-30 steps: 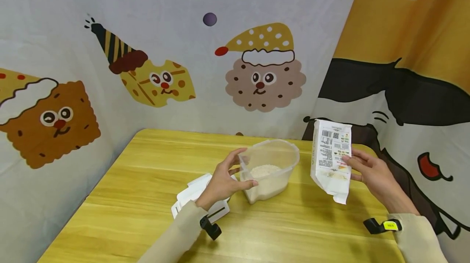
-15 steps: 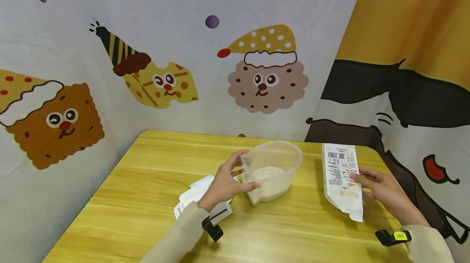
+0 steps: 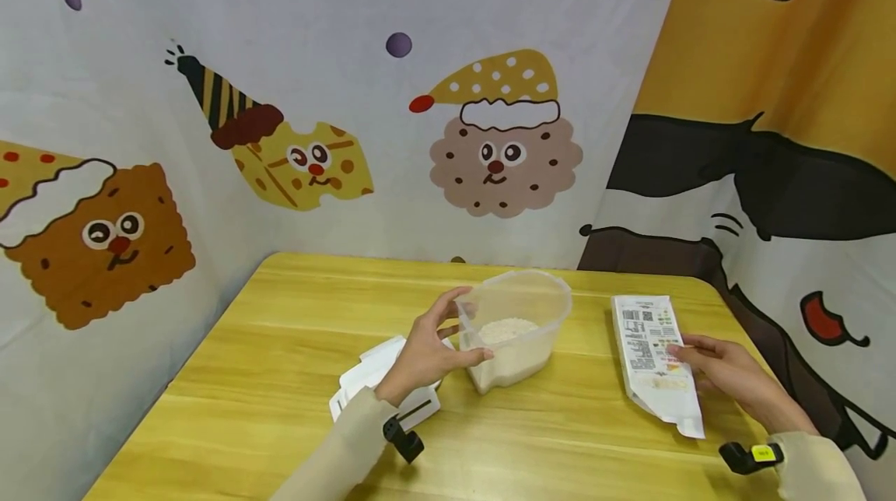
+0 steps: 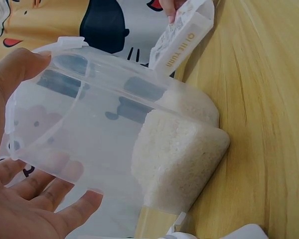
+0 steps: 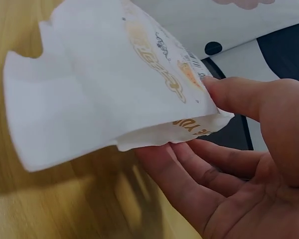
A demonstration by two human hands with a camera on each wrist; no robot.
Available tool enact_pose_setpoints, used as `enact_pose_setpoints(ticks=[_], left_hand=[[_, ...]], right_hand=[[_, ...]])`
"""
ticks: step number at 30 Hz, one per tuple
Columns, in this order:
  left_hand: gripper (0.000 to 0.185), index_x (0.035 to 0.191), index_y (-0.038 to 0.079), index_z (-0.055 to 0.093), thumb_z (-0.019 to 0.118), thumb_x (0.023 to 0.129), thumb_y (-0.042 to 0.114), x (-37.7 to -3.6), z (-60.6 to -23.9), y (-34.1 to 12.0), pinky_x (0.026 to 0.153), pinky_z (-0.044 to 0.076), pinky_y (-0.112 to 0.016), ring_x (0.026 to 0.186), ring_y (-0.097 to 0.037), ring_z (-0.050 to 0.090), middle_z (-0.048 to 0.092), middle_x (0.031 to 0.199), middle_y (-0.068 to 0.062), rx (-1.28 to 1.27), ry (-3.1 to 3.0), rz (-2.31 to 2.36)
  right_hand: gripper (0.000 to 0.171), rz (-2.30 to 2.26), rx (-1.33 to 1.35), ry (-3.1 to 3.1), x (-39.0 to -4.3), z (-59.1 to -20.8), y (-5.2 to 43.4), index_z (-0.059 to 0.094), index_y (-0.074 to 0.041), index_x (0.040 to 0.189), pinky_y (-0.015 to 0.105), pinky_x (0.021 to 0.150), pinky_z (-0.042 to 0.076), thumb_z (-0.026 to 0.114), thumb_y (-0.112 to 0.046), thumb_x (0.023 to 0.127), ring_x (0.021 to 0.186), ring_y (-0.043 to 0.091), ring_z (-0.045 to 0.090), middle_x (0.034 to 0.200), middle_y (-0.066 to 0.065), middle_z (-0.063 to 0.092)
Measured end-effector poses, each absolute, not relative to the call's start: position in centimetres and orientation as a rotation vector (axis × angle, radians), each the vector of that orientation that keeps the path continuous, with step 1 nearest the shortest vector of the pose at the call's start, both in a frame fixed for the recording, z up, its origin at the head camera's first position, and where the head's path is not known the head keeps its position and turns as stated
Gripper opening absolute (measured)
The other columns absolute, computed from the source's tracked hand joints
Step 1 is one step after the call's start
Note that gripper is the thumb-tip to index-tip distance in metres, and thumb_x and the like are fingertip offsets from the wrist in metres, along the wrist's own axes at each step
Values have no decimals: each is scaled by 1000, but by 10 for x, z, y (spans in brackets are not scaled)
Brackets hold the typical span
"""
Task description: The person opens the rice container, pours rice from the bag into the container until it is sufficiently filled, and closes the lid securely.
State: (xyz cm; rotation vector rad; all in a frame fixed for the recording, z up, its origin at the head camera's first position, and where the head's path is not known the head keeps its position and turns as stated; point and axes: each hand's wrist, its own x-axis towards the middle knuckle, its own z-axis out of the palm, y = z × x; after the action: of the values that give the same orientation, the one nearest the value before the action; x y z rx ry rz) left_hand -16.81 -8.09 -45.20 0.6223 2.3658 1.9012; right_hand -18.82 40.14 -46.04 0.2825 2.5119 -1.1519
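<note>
My left hand (image 3: 427, 349) cups the clear plastic tub of white rice (image 3: 514, 326) — steadying it; my right hand (image 3: 724, 373) pinches the flat white printed packet (image 3: 658, 361), thumb on top, low on the yellow wooden table (image 3: 280, 345).

Bright, even light — soft shadows, close wrist views slightly blurred.

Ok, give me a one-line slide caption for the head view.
Left hand grips a clear plastic container of white rice while right hand pinches a white paper packet on the yellow wooden table.
</note>
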Motion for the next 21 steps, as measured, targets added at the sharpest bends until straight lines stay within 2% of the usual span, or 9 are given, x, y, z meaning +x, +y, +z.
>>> enact_pose_setpoints(ticks=[7,21], left_hand=[[91,155,36,37,89,80,28,-168,-452,-81,115,44,-54,136,-32,54,56,144,-12,624,2367,1902],[92,156,36,37,89,80,26,-168,-451,-81,114,45,-52,135,-29,55,57,144,-12,627,2358,1912]], right_hand=[[111,-1082,299,2515,-189,-462,405,26,15,154,38,80,60,58,-72,92,98,17,66,140,34,54],[100,-987,221,2581,-185,-463,409,33,13,151,32,75,61,64,-63,93,96,18,68,130,34,58]])
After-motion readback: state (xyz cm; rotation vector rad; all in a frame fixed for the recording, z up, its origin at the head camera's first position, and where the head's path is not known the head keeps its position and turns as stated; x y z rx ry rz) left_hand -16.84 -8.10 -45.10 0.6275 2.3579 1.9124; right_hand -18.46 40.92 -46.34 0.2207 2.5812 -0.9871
